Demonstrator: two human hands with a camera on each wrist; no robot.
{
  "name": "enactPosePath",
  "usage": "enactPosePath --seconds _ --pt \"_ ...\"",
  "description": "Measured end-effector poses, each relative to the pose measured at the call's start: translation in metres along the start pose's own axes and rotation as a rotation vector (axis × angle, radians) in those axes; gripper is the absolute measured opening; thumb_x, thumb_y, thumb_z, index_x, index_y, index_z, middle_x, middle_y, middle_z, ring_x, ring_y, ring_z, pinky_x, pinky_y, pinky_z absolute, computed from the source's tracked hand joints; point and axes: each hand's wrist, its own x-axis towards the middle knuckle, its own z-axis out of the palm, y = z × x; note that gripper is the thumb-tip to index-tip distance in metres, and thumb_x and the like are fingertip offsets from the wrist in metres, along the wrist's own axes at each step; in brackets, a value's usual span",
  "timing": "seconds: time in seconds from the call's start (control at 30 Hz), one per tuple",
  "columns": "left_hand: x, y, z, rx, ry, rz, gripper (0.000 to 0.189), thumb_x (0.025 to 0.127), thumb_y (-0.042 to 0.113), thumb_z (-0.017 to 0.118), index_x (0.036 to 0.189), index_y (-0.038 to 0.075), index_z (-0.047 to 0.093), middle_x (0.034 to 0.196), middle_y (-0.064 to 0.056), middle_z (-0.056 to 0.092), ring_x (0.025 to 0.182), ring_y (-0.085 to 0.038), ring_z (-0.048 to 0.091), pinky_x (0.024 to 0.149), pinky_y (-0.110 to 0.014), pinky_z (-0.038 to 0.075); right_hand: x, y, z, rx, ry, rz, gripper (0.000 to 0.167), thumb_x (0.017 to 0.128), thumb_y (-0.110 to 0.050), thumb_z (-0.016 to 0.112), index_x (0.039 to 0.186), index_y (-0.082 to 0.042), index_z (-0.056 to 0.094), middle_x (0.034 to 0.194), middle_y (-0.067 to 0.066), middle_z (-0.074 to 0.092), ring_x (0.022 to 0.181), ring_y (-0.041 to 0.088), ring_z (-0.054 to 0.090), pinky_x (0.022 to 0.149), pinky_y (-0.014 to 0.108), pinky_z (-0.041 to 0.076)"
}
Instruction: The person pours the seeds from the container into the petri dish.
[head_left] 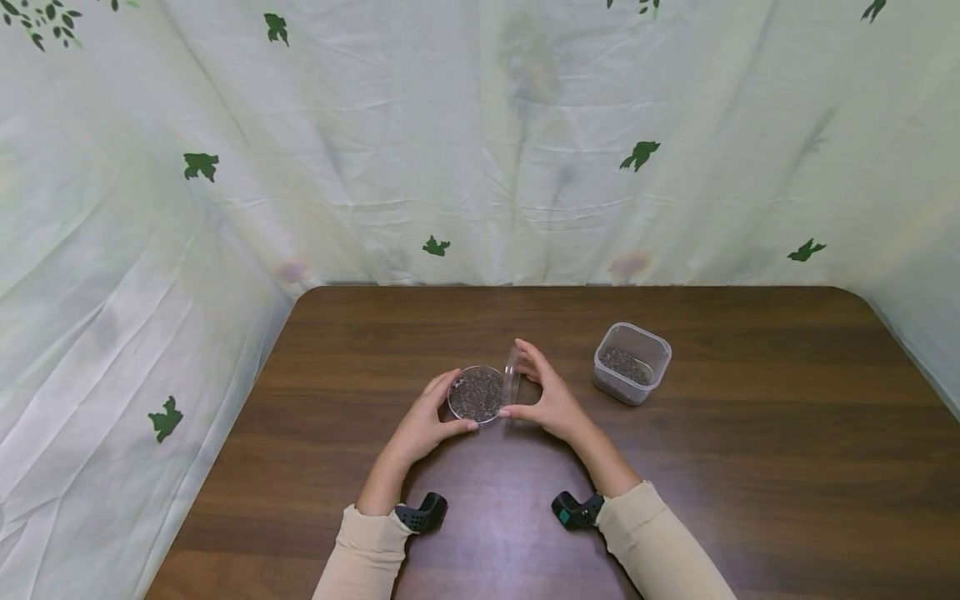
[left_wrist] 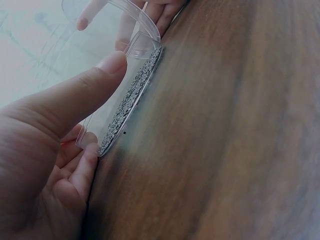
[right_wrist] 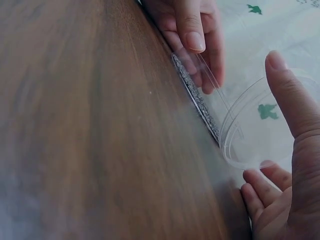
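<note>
A clear round petri dish (head_left: 477,394) filled with a layer of dark grey grains lies flat on the table in the head view. My left hand (head_left: 423,425) grips its left side, with thumb and fingers curved round the wall. At the dish's right edge, the transparent lid (head_left: 512,379) stands on its edge, tipped up. My right hand (head_left: 551,404) holds this lid between thumb and fingers. In the left wrist view, the grains (left_wrist: 131,95) form a thin layer at the dish's bottom. The right wrist view shows the lid (right_wrist: 255,130) near-upright against the dish.
A square translucent plastic tub (head_left: 632,364) with similar dark grains in it stands to the right of my right hand. The brown wooden table (head_left: 787,433) ends at a pale curtain (head_left: 480,150) printed with green birds. Both wrists carry a dark strapped-on device (head_left: 423,513).
</note>
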Motion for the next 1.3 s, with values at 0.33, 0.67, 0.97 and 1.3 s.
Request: enactPosePath --seconds 0.33,0.67,0.97,1.3 --pt "0.000 -0.001 0.001 -0.004 0.003 0.019 0.086 0.068 0.026 0.079 0.137 0.000 0.034 0.136 -0.016 0.035 0.124 -0.028 0.034 0.101 -0.043 0.026 0.006 0.033 0.007 -0.106 0.011 0.027 0.098 0.063 -0.022 0.083 0.142 -0.014 0.025 0.134 0.010 0.039 0.114 0.027 0.044 0.096 0.043 0.033" --pt "0.000 -0.001 0.000 0.002 0.001 0.014 0.087 0.068 0.027 0.079 0.137 0.001 0.033 0.137 -0.016 0.035 0.124 -0.028 0.034 0.101 -0.043 0.026 0.007 0.032 0.010 -0.166 -0.011 0.045 0.096 0.063 -0.026 0.083 0.141 -0.011 0.029 0.138 0.010 0.035 0.117 0.027 0.043 0.097 0.048 0.030" --pt "0.000 0.001 0.000 -0.017 0.001 0.017 0.086 0.069 0.025 0.079 0.137 0.000 0.033 0.136 -0.017 0.035 0.123 -0.028 0.034 0.101 -0.042 0.027 0.008 0.029 0.014 -0.223 -0.022 0.079 0.093 0.061 -0.032 0.083 0.139 -0.017 0.034 0.138 0.005 0.037 0.117 0.021 0.042 0.096 0.041 0.033" --pt "0.000 0.001 0.000 -0.023 -0.001 0.018 0.085 0.069 0.025 0.079 0.137 0.000 0.033 0.136 -0.016 0.035 0.123 -0.028 0.035 0.101 -0.042 0.027 0.008 0.027 0.014 -0.249 -0.037 0.075 0.093 0.060 -0.036 0.083 0.138 -0.014 0.037 0.137 0.006 0.038 0.121 0.020 0.038 0.099 0.040 0.029"
